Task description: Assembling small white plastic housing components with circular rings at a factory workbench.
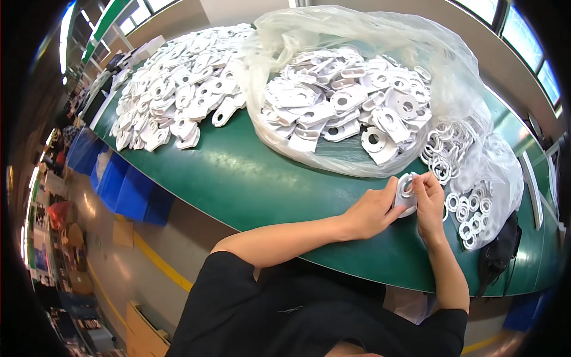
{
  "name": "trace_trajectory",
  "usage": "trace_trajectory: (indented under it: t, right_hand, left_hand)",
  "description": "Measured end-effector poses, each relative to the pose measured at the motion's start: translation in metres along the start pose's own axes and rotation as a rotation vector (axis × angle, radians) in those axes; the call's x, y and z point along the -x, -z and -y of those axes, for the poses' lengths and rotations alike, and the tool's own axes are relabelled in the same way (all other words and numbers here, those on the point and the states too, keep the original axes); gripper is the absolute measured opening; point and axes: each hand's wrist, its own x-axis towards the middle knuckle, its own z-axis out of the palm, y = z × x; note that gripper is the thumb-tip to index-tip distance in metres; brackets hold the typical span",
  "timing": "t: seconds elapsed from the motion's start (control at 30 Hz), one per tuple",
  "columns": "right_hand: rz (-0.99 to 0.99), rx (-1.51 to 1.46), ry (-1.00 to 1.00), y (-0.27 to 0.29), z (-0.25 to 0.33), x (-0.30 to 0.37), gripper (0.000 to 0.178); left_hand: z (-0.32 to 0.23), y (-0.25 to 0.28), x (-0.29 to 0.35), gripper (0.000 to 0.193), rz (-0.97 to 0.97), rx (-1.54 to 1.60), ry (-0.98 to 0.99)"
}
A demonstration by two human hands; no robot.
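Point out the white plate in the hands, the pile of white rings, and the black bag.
white plate [406, 199], head view, its lower face between both hands
pile of white rings [443, 152], head view, middle of the pile
black bag [498, 253], head view, its body

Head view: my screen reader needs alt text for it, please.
Both hands, left hand and right hand, hold one white plastic plate with a ring over a green table. Behind them lie a clear bag of white plates, loose white rings and an open pile of plates.
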Motion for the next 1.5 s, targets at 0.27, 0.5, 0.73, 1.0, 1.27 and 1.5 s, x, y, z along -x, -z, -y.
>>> trace_trajectory:
  t: [0.27,0.5,0.73,1.0,1.27,1.5]
  right_hand:
    - [0.143,0.319,0.002,-0.002,0.024,0.001,0.020]
    - [0.205,0.391,-0.061,0.009,0.008,-0.006,0.020]
    - [0.266,0.494,0.016,0.008,0.017,-0.001,0.032]
    - [0.159,0.558,0.083,0.012,0.025,-0.009,0.021]
    - [0.238,0.764,0.186,0.019,0.020,-0.008,0.013]
    - [0.125,0.881,0.231,0.038,0.042,-0.010,0.014]
  left_hand:
    - [0.008,0.021,-0.007,0.035,0.133,-0.051,0.049]
    - [0.007,0.044,-0.011,0.040,0.368,-0.022,0.122]
    - [-0.014,0.133,-0.031,0.047,0.480,0.123,0.354]
    - [0.018,0.301,-0.062,0.086,-0.972,0.351,0.056]
    - [0.024,0.191,-0.045,0.023,-0.347,-0.887,0.132]
    - [0.039,0.159,-0.032,0.018,-0.296,-1.302,-0.040]
